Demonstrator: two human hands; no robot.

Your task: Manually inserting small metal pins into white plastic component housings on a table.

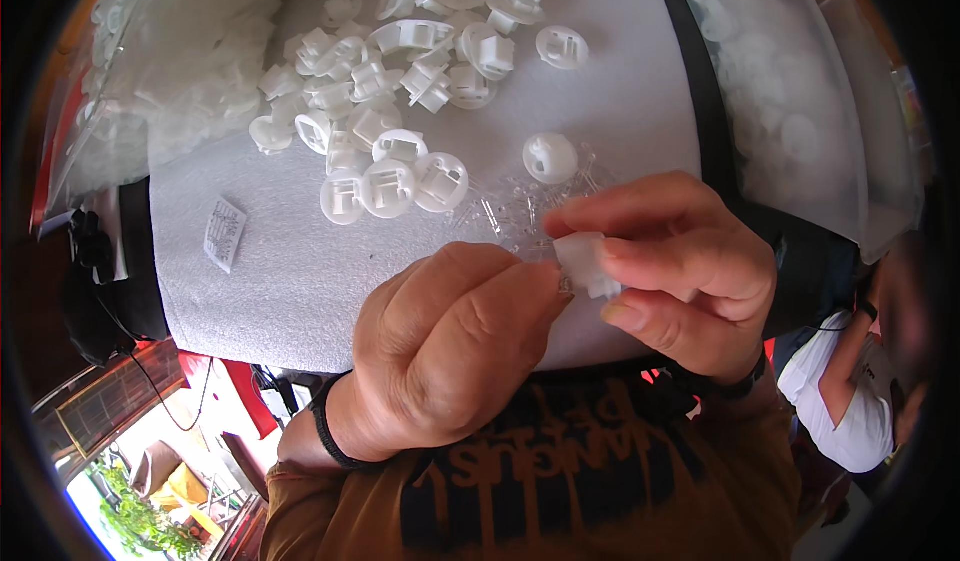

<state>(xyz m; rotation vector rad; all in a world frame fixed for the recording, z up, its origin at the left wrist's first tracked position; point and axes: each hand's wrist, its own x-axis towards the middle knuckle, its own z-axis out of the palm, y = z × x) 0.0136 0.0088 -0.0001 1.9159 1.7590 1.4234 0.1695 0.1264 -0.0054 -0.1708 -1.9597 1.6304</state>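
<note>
Leftmost, one clear plastic bag point(190, 71) bulges with white parts, too many and too hazy to count. Just beyond it, one printed paper slip point(225, 233) lies by itself on the pale foam sheet point(280, 296) that covers the tabletop. Farther right and toward the back spreads a heap of white round-flanged plastic fittings point(388, 188); they overlap, so I can only put them at roughly two dozen or more, with three facing up along the near edge.

Nearer the wearer, the left hand point(460, 346) is curled closed, thumb and forefinger pinched on what looks like one small clear piece, mostly hidden. Beyond its fingertips lies a loose scatter of clear plastic slivers point(495, 216), too tangled to count, and behind them one lone fitting point(550, 158) sits apart from the heap.

One translucent white part point(580, 261) is between the two hands, raised over the near side of the foam; the right hand point(690, 276) grips it between thumb and fingers, and the left fingertips meet its edge. I judge this single piece to be midway through handling, with plenty of loose stock left; which fittings are finished, I cannot tell.

At far right are one more filled bag point(790, 91) and one co-worker in a white shirt point(850, 401).
</note>
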